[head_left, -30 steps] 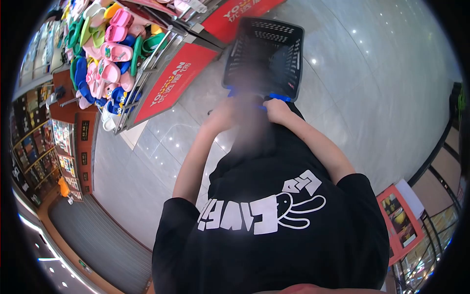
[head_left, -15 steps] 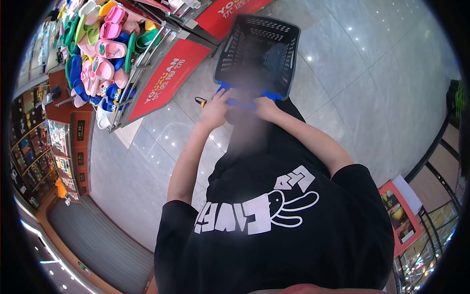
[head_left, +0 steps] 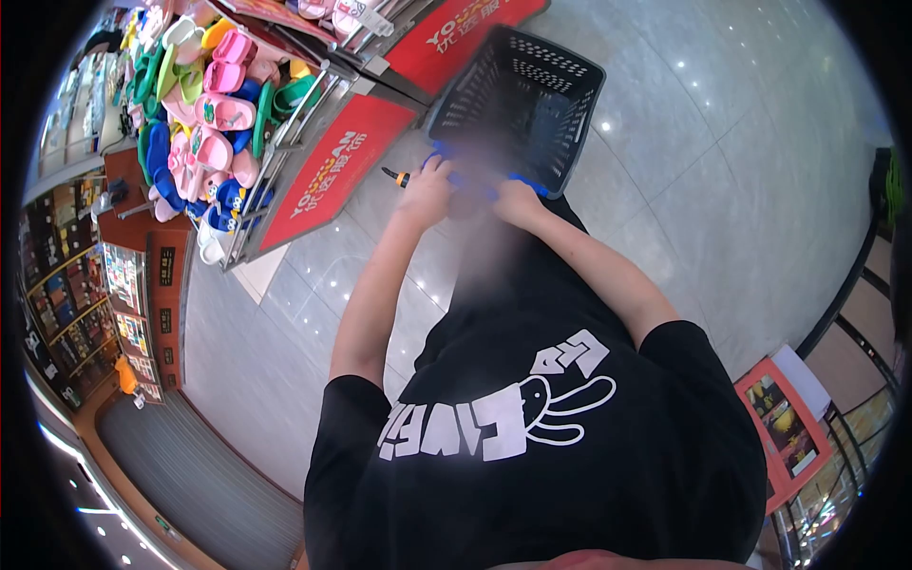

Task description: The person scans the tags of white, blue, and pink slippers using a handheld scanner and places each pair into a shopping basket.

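A dark grey plastic shopping basket point(head_left: 581, 114) with perforated walls is in front of me at the top of the view, with a blue handle point(head_left: 528, 186) along its near side. My left hand point(head_left: 427, 197) is closed round the left part of that handle. Closed too, my right hand point(head_left: 518, 203) grips it farther right. A hazy smear covers the middle of the handle and the basket's near left corner. Beside my left fingers juts a small black and orange object point(head_left: 395, 178), too small to name. Little of the basket's inside can be made out.
Left of the basket stands a rack with red sign panels point(head_left: 332, 171), piled with colourful clogs and slippers point(head_left: 211, 147). Grey tiled floor point(head_left: 684, 171) stretches to the right. A red-framed sign point(head_left: 784, 418) and railing are at lower right; a roller shutter point(head_left: 190, 465) is at lower left.
The basket has shifted slightly right in the view, and the slipper rack has moved right and a little down. Both hands keep their hold on the handle.
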### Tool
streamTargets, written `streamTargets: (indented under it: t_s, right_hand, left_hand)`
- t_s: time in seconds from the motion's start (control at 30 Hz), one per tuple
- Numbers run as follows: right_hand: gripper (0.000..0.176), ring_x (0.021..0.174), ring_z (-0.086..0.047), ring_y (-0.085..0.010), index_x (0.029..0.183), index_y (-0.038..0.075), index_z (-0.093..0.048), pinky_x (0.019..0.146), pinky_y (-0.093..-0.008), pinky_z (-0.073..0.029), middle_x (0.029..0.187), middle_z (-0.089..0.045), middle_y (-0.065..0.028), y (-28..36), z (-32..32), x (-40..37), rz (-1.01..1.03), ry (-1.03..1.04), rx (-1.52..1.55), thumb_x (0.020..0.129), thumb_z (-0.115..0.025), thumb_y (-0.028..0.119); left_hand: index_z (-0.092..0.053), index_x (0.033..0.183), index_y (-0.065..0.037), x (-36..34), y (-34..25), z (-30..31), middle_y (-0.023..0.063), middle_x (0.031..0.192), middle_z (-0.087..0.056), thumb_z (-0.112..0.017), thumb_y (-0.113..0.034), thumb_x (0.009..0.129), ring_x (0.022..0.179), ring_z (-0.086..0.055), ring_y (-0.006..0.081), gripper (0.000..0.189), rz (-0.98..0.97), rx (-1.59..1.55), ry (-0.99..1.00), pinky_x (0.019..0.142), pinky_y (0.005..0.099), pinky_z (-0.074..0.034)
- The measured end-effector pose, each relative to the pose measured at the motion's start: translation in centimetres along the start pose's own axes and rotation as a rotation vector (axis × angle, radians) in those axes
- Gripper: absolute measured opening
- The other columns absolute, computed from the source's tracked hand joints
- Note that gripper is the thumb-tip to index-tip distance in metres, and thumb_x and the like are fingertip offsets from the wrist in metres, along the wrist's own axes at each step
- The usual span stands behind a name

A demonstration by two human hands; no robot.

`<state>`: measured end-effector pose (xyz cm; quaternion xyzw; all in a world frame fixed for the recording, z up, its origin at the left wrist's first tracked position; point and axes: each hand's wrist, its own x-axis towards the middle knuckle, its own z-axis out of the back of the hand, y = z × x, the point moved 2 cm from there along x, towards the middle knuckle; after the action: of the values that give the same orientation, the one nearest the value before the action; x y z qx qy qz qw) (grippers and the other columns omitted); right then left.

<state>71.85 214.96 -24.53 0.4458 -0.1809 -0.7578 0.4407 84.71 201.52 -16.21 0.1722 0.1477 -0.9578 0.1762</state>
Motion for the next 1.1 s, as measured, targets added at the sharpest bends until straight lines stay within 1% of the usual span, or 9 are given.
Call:
streamTargets:
  t_s: [0.07, 0.2, 0.27, 0.63, 0.83, 0.87, 0.97, 1.0, 1.1]
  right_hand:
    - [0.037, 0.093, -0.065, -0.041, 0.113, 0.009, -0.068, 0.082, -0.0461, -0.051, 0.099, -0.068, -0.0244, -0.1, 0.9, 0.6, -0.009, -0.028, 0.001, 0.08, -0.062, 0.026]
    - [0.038, 0.092, -0.065, -0.0412, 0.112, 0.01, -0.068, 0.08, -0.0465, -0.051, 0.097, -0.068, -0.0242, -1.0, 2.6, 1.9, -0.011, -0.111, 0.027, 0.076, -0.061, 0.019]
    - [0.04, 0.091, -0.065, -0.0413, 0.112, 0.009, -0.068, 0.08, -0.0467, -0.052, 0.097, -0.068, -0.0241, -1.0, 3.9, 2.5, -0.015, -0.141, 0.054, 0.074, -0.061, 0.017]
    - [0.038, 0.093, -0.065, -0.0424, 0.108, 0.002, -0.067, 0.081, -0.0485, -0.052, 0.099, -0.067, -0.0259, -1.8, 13.1, 5.9, 0.048, -0.29, 0.134, 0.074, -0.064, 0.018]
    - [0.039, 0.095, -0.064, -0.0429, 0.105, -0.002, -0.065, 0.082, -0.0488, -0.051, 0.099, -0.066, -0.0281, -5.2, 16.1, 9.6, 0.034, -0.037, 0.042, 0.077, -0.066, 0.024]
    - [0.034, 0.093, -0.064, -0.0429, 0.099, -0.002, -0.066, 0.082, -0.0492, -0.051, 0.097, -0.066, -0.0275, -5.4, 16.6, 9.6, 0.058, -0.133, 0.113, 0.077, -0.066, 0.024]
    - [0.033, 0.091, -0.064, -0.0431, 0.099, 0.0, -0.067, 0.082, -0.0496, -0.051, 0.096, -0.067, -0.0266, -7.6, 17.4, 12.1, 0.01, -0.04, 0.015, 0.076, -0.066, 0.024]
    - [0.033, 0.091, -0.064, -0.0431, 0.099, 0.0, -0.067, 0.082, -0.0496, -0.051, 0.096, -0.067, -0.0266, -7.3, 18.4, 12.1, 0.024, -0.032, 0.004, 0.076, -0.066, 0.024]
    - [0.029, 0.094, -0.065, -0.0418, 0.093, -0.002, -0.069, 0.084, -0.0483, -0.051, 0.097, -0.067, -0.0278, -6.5, 21.9, 11.7, -0.032, -0.023, -0.003, 0.077, -0.061, 0.021]
  left_hand:
    - [-0.069, 0.105, -0.007, 1.2, 0.0, 1.1, 0.0071, 0.127, -0.049, -0.06, -0.013, 0.083, 0.131, -0.038, 0.0288, 0.025, -0.003, 0.093, 0.124, 0.102, 0.0452, -0.04]
    - [-0.071, 0.103, -0.01, 4.2, 0.3, 1.4, 0.0072, 0.128, -0.049, -0.061, -0.014, 0.082, 0.131, -0.038, 0.0284, 0.023, 0.002, 0.128, 0.064, 0.102, 0.0447, -0.04]
    - [-0.068, 0.088, -0.003, 5.8, 0.1, 3.1, 0.0102, 0.127, -0.048, -0.062, 0.0, 0.074, 0.132, -0.039, 0.029, 0.015, -0.013, 0.034, 0.046, 0.1, 0.0452, -0.043]
    - [-0.072, 0.082, -0.003, 15.8, 0.6, 5.8, 0.0079, 0.13, -0.049, -0.065, -0.001, 0.071, 0.133, -0.039, 0.0285, 0.013, -0.011, 0.109, 0.021, 0.101, 0.0438, -0.043]
    - [-0.073, 0.087, -0.003, 19.7, -1.1, 8.3, 0.0084, 0.127, -0.051, -0.066, -0.016, 0.084, 0.132, -0.04, 0.0278, 0.016, 0.016, 0.139, 0.081, 0.102, 0.0439, -0.042]
    - [-0.071, 0.098, -0.003, 20.0, -2.4, 9.9, 0.0091, 0.128, -0.051, -0.064, -0.021, 0.088, 0.132, -0.04, 0.0293, 0.023, 0.058, 0.115, 0.152, 0.101, 0.0444, -0.042]
    - [-0.064, 0.114, -0.003, 22.2, -1.6, 9.4, 0.01, 0.13, -0.051, -0.062, -0.02, 0.087, 0.132, -0.041, 0.0308, 0.032, 0.11, -0.122, 0.096, 0.101, 0.0449, -0.042]
    - [-0.058, 0.121, -0.003, 22.5, -3.2, 12.7, 0.0108, 0.131, -0.051, -0.061, -0.019, 0.087, 0.131, -0.042, 0.0313, 0.037, 0.106, -0.133, 0.209, 0.101, 0.045, -0.043]
    - [-0.059, 0.118, -0.003, 23.6, -3.1, 11.8, 0.0108, 0.131, -0.052, -0.06, -0.016, 0.086, 0.131, -0.042, 0.031, 0.034, 0.114, -0.162, 0.006, 0.099, 0.0453, -0.044]
